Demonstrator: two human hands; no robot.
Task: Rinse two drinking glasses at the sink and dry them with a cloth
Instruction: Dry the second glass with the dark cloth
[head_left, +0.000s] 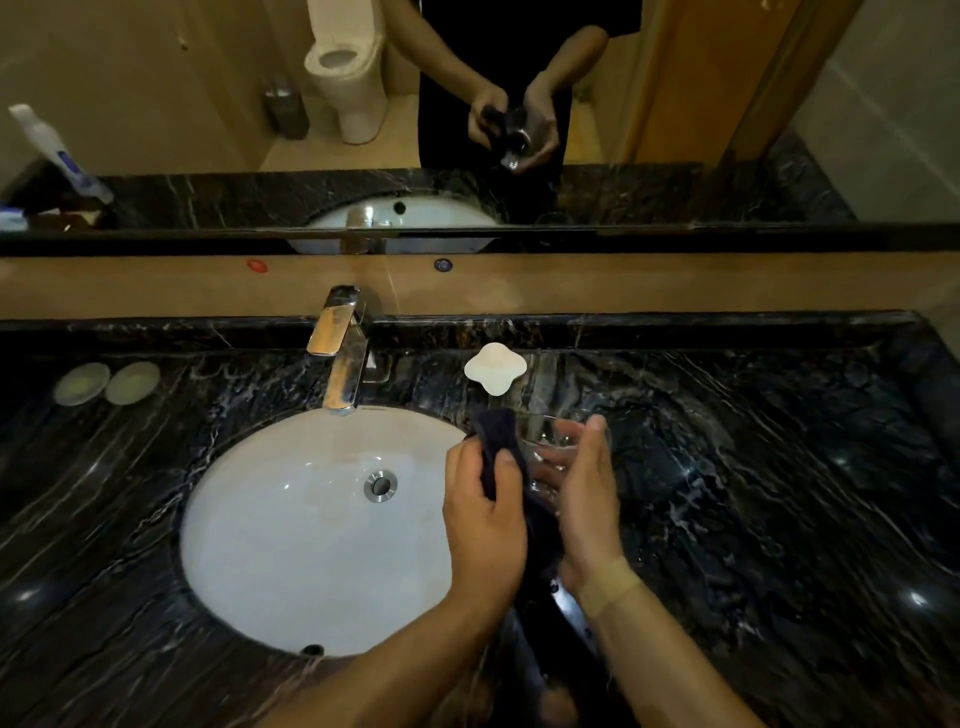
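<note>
Your left hand (485, 512) pinches the dark cloth (498, 452) against the drinking glass (545, 457). Your right hand (582, 499) grips that glass, tilted, above the tabletop (753, 467) just right of the white sink (311, 530), whose basin holds no glass.

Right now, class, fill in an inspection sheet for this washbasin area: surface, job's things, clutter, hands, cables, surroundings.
Surface: black marble counter with white sink, no water running.
Job's things: one glass and dark cloth; second glass not clearly seen.
Clutter: white soap dish, two round coasters.
Hands: left hand grips the cloth; right hand holds the glass.
Cables: nothing seen.
Surroundings: tap, mirror behind.
</note>
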